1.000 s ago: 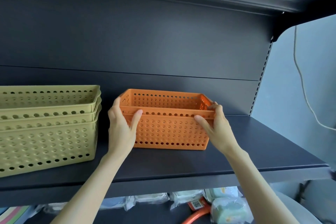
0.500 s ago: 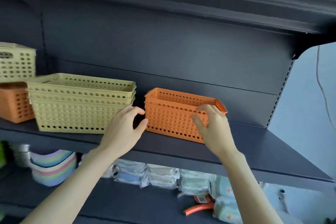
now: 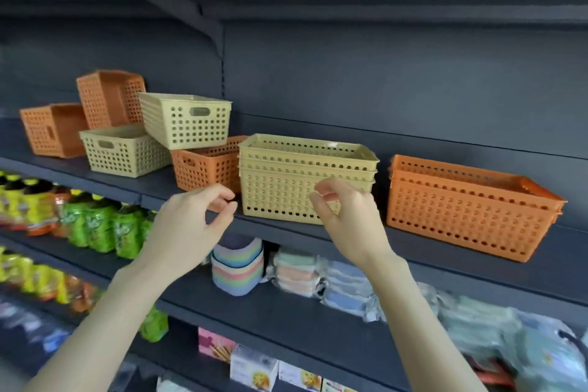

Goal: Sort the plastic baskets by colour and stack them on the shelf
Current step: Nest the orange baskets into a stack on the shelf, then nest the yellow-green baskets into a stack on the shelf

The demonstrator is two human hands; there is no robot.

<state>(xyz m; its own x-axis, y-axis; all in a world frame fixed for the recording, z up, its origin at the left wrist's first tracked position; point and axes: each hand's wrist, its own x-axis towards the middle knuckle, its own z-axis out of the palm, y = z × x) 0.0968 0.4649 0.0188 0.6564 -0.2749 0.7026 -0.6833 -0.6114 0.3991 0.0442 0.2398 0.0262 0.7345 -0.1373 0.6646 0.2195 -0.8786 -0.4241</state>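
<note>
Hovering in front of the shelf (image 3: pixel 413 240), both hands are empty. The left hand (image 3: pixel 187 229) has its grip loosely apart, fingers curled, just before the shelf's front edge. The right hand (image 3: pixel 346 219) is raised in front of the yellow stack (image 3: pixel 296 181), thumb and fingers slightly apart, clamped on nothing.

The yellow stack — three nested baskets — sits near the front edge at the middle of the shelf. The orange stack (image 3: pixel 467 210) stands toward the shelf's right end, apart from the yellow one.

Toward the left end lies an unsorted jumble: an orange basket (image 3: pixel 206 165) touching the yellow stack's left side, a yellow basket (image 3: pixel 187 119) tilted on top of it, another yellow basket (image 3: pixel 124 149) upright near the front edge, and two orange baskets (image 3: pixel 108 99) tipped on their sides behind.
</note>
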